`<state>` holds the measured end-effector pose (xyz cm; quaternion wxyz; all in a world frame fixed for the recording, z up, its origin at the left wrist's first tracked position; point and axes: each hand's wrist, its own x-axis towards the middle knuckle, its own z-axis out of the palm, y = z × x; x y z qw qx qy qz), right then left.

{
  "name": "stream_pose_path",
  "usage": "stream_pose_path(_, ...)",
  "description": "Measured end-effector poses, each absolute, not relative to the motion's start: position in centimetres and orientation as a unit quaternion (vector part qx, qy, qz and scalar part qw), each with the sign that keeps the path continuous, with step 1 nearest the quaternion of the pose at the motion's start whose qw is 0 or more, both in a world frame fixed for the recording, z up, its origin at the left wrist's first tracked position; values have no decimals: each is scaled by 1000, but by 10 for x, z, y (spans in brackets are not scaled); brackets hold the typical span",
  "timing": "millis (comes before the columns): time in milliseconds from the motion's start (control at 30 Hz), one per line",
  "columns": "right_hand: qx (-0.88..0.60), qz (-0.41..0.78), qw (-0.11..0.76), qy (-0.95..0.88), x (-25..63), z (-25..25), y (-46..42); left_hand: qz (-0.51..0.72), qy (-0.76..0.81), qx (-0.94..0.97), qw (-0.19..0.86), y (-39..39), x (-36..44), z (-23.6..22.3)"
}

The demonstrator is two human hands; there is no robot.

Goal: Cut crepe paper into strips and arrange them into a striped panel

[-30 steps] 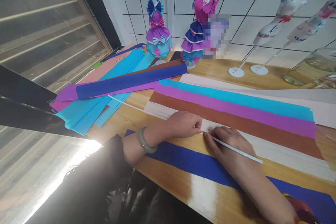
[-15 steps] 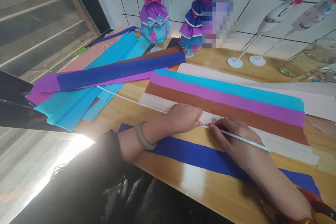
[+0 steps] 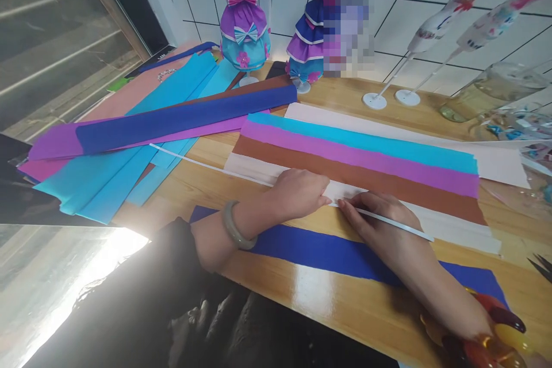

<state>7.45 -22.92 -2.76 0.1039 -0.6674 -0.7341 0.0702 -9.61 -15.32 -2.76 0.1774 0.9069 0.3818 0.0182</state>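
My left hand (image 3: 299,192), with a pale bangle (image 3: 237,225) at the wrist, is closed with thumb and finger pinching a narrow white strip (image 3: 207,165). Close beside it, the fingertips of my right hand (image 3: 379,218) are pinched on the same strip, whose end passes over that hand. The strip runs along the near edge of a white crepe-paper band (image 3: 452,230). Beyond this lie brown (image 3: 440,207), purple (image 3: 422,179) and turquoise (image 3: 405,149) bands, side by side. Under my forearms is a dark blue paper band (image 3: 310,247); the forearms cover parts of it.
Folded turquoise (image 3: 107,175) and blue (image 3: 185,118) papers are piled at left. Two ruffled paper dresses (image 3: 245,29) (image 3: 306,40) stand at the back. Wrapped bottle shapes on white stands (image 3: 374,101) and a glass jar (image 3: 478,92) are back right. Dark pointed tips (image 3: 541,266) show at the right edge.
The view has shifted slightly, so the dresses and papers sit further left and the dark tips show at right. Both hands keep their pinch on the strip, almost unmoved.
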Motion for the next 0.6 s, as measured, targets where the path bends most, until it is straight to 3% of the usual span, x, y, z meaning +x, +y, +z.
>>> stream_pose_path(333, -741, 199, 132, -628, 85, -22, -233, 28, 374, 911, 171, -153, -97, -28)
stream_pose_path(600, -773, 226, 182, -564, 86, -19, -237, 25, 371, 914, 163, -152, -95, -29)
